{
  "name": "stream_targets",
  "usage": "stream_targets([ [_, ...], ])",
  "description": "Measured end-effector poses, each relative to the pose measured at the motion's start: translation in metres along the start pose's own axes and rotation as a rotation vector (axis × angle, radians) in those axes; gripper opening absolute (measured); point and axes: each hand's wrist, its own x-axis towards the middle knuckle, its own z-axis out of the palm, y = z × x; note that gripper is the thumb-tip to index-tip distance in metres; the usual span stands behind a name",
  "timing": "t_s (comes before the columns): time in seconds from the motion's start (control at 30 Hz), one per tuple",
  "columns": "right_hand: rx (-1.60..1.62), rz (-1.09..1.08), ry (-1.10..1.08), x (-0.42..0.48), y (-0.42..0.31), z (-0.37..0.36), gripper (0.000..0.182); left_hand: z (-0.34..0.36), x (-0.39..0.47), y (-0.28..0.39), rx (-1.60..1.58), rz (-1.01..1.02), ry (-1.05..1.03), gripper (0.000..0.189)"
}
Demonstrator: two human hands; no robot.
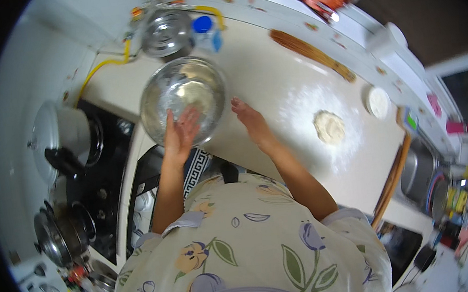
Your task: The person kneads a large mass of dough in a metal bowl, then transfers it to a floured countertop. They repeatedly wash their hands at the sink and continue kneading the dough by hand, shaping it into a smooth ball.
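Observation:
A wide stainless steel bowl (150,101) stands on the pale countertop (247,67), its inside dusted with white residue. Over its near side is my left hand (183,130), palm up with the thumb apart, holding nothing. Just right of the rim, my right hand (249,116) hovers with its fingers held together and slightly bent; whitish residue marks the fingertips. I see nothing in it. Farther right, a round lump of dough (329,127) sits in a patch of scattered white flour (298,109), apart from both hands.
Behind the bowl are a metal lid (166,33) and a blue-capped plastic container (204,38). A straw whisk brush (312,54) lies along the wall. A small white tub (378,103), wooden rods (394,180) and a sink (415,165) are at right; a pressure cooker (62,136) stands left.

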Motion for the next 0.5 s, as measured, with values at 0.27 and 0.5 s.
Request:
stream_targets([
  [0.27,-1.248,-0.284,0.635,-0.107,0.037,-0.148,0.044,0.007,-0.02,-0.025,0.514,0.143,0.265,0.049],
  [0.5,-1.684,0.072,0.467,-0.129,0.066,-0.186,0.06,0.058,0.005,-0.06,0.697,0.037,-0.117,0.047],
])
